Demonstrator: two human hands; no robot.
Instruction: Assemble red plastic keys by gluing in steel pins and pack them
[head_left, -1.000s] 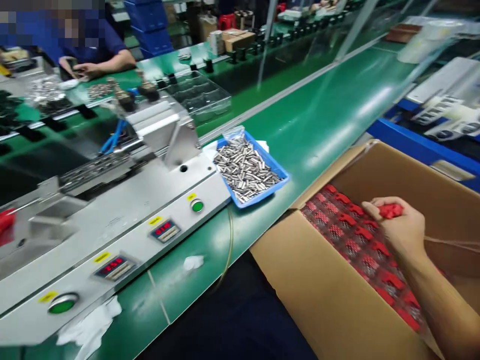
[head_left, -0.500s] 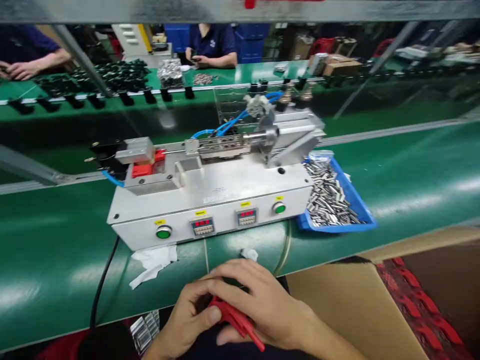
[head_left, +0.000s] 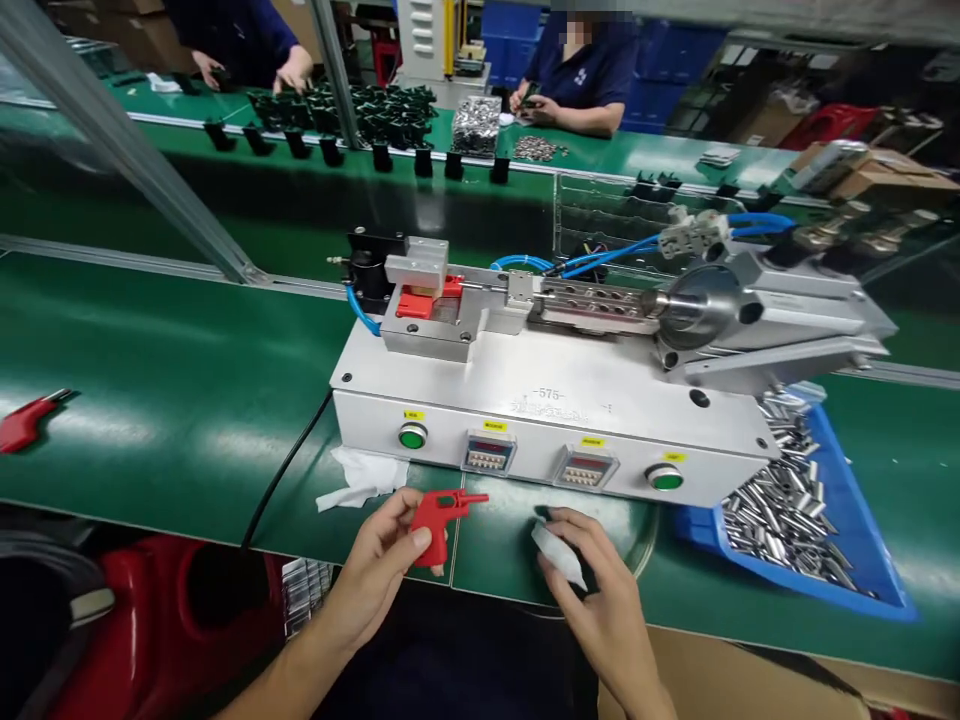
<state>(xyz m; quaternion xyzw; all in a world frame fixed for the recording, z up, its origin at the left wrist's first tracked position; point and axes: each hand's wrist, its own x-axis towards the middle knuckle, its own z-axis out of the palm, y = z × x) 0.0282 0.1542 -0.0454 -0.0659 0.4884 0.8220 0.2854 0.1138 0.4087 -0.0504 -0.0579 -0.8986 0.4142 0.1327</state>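
My left hand (head_left: pixel 386 550) grips a red plastic gun-shaped part (head_left: pixel 433 530) by its handle, its thin red barrel pointing right. Pinched between the thumb and fingers of my right hand (head_left: pixel 600 580) is a small crumpled white wipe (head_left: pixel 559 555). Both hands are at the bench's near edge, in front of a metal press machine (head_left: pixel 540 375). Another red part (head_left: pixel 416 303) sits under the clamp block at the machine's left end. A white cloth (head_left: pixel 364 478) lies against the machine's front, just beyond my left hand.
A blue tray (head_left: pixel 874 560) of short metal tubes stands right of the machine. On the green bench (head_left: pixel 150 340), a red part with a metal tip (head_left: pixel 34 420) lies far left. A black cable (head_left: pixel 285 470) crosses the near edge. Two people work at the opposite bench.
My hands, together around the red part before, are now apart. The left keeps the part and the right has picked up the white wipe. The view has shifted left.
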